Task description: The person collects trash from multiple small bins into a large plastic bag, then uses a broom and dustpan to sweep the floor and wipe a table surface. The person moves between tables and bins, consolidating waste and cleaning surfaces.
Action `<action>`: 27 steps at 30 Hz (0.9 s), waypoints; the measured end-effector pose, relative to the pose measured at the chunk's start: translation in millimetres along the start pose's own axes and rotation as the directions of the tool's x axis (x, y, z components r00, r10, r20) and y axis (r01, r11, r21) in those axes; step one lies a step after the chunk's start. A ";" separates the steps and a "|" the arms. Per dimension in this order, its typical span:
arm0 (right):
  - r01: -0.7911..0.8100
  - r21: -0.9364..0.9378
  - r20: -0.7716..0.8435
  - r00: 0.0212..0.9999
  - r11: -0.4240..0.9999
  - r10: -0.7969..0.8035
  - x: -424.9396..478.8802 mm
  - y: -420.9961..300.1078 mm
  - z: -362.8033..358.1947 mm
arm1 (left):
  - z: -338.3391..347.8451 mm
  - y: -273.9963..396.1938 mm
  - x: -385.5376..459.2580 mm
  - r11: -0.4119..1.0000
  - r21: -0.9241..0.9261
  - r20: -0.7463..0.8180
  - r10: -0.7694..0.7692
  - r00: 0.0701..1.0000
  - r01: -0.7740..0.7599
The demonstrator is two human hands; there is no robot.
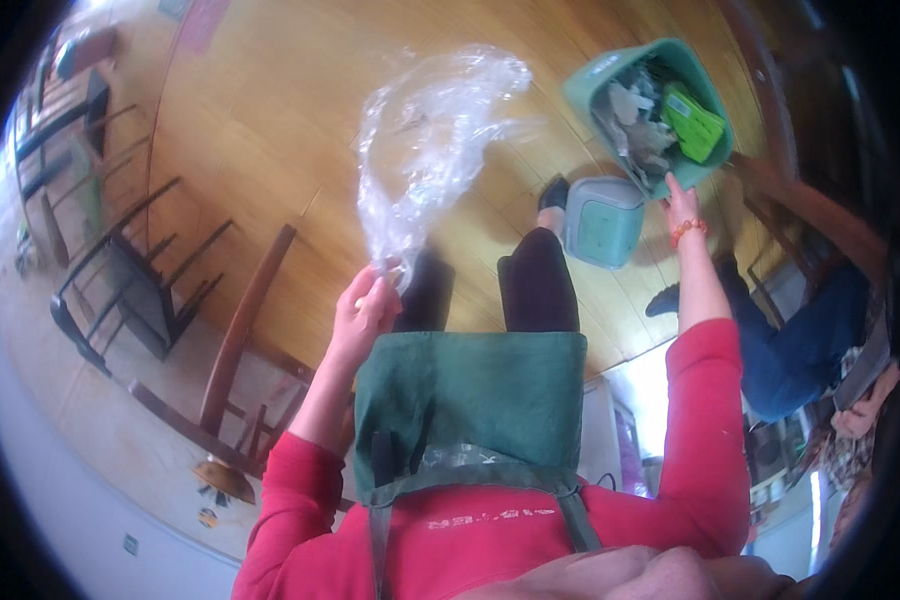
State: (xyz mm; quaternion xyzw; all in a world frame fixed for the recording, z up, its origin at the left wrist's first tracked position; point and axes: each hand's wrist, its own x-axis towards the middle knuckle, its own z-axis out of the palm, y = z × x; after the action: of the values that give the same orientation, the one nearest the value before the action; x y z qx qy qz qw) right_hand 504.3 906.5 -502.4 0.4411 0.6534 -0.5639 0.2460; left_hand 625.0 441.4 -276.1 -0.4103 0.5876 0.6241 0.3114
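Observation:
My left hand [367,300] is closed on the gathered end of a clear plastic bag [427,142], which spreads out above the wooden floor. My right hand [679,206] grips the rim of a green plastic waste bin [596,79], tilted so that its inside shows. Crumpled waste [634,124] and a bright green packet [691,124] lie in the bin. Just left of my right hand, a grey bin lid with a green flap [606,223] is near my foot. I wear a green apron [472,397] over a red top, and a beaded bracelet on the right wrist.
Dark metal-framed chairs [139,292] stand at the left, by a wooden chair's brown rail [247,330]. On the right sits another person in blue trousers [802,360], near brown wooden furniture [810,202]. A pink object [201,22] lies at the top left.

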 end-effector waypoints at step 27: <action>0.781 -0.404 0.853 0.510 -0.477 0.113 -242.3 -232.6 356.4 | -90.7 -91.8 35.8 0.541 -0.771 -0.337 0.100 0.936 -0.336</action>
State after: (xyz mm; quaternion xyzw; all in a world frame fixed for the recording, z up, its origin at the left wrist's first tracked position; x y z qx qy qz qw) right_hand 361.7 499.9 -269.6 -0.4285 0.8065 0.0337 0.4059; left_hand 701.4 359.0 -348.9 -0.5059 0.3127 0.8007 -0.0725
